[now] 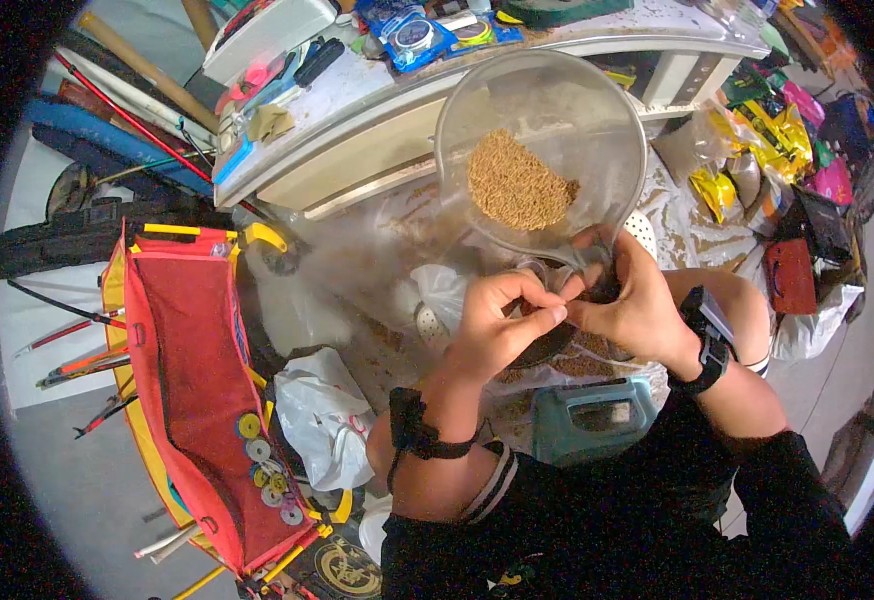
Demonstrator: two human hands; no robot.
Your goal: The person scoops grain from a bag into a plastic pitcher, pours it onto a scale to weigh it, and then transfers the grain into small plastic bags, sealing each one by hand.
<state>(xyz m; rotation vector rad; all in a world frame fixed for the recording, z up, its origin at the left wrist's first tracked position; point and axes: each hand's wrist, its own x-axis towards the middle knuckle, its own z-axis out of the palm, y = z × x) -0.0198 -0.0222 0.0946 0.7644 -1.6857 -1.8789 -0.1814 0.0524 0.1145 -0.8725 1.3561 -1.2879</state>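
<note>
My left hand (pixel 507 322) is closed in a pinch, thumb and fingertips together. My right hand (pixel 642 308) is closed too, its fingertips meeting those of the left. Something thin and see-through, perhaps plastic film, seems to lie between them, but I cannot make it out. Just beyond the hands is a clear round plastic tub (pixel 597 110), tilted toward me, with golden-brown grain (pixel 522 180) gathered inside. Under my hands a dark opening and more brown grain (pixel 587 362) are partly hidden. A grey-blue plastic container (pixel 594 415) stands close below them.
A white worktable (pixel 347 125) carries packets and small items along the back. To the left stands a red fabric rack (pixel 182 350) with yellow ends and several spools. A white plastic bag (pixel 322 415) lies beside it. Yellow packets (pixel 757 150) and a red box (pixel 790 275) are at right.
</note>
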